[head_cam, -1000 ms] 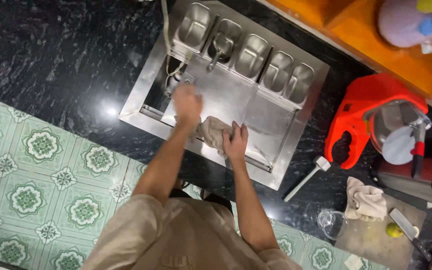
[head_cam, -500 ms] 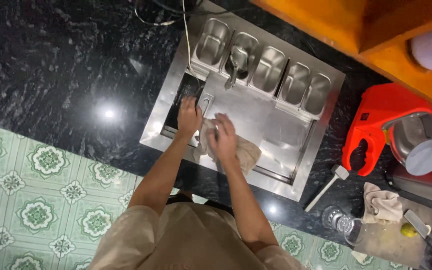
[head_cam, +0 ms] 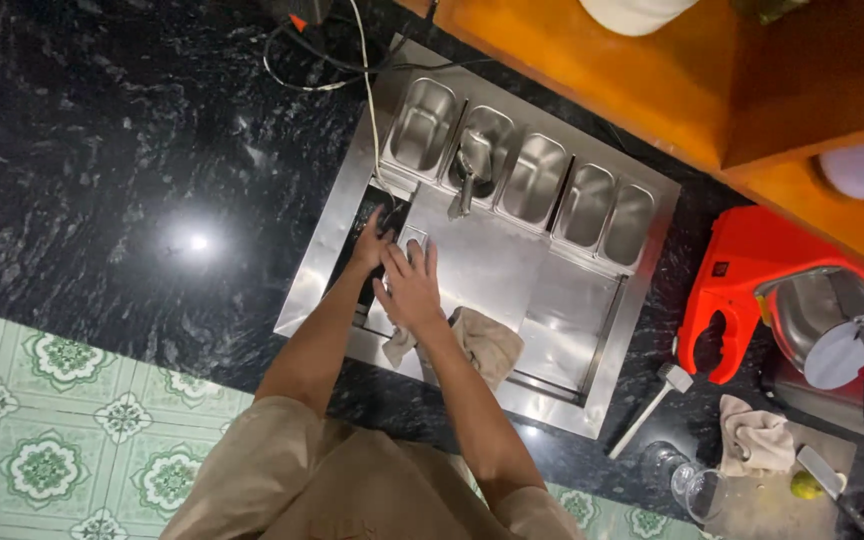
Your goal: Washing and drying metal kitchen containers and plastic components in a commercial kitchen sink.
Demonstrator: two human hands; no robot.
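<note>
My left hand (head_cam: 372,243) rests with its fingers apart on the dark recess at the left end of a stainless steel counter unit (head_cam: 332,250). Just beside it, my right hand (head_cam: 412,290) lies flat on the steel plate with fingers spread, touching a small rectangular metal piece (head_cam: 413,238). A crumpled beige cloth (head_cam: 490,343) lies on the plate under and to the right of my right forearm; neither hand holds it. Several steel pans (head_cam: 537,178) sit in a row along the back, one with a scoop (head_cam: 467,175) in it.
The unit stands on a black stone counter (head_cam: 102,150) with cables (head_cam: 332,60) at the back. To the right are a red machine with a steel bowl (head_cam: 752,290), a small mallet (head_cam: 652,400), a second cloth (head_cam: 757,435), glasses (head_cam: 687,480) and a lime (head_cam: 805,485). A wooden shelf (head_cam: 652,70) runs behind.
My right hand has come off the cloth and moved up and left to lie flat beside my left hand. The cloth stays on the plate. The view has shifted closer.
</note>
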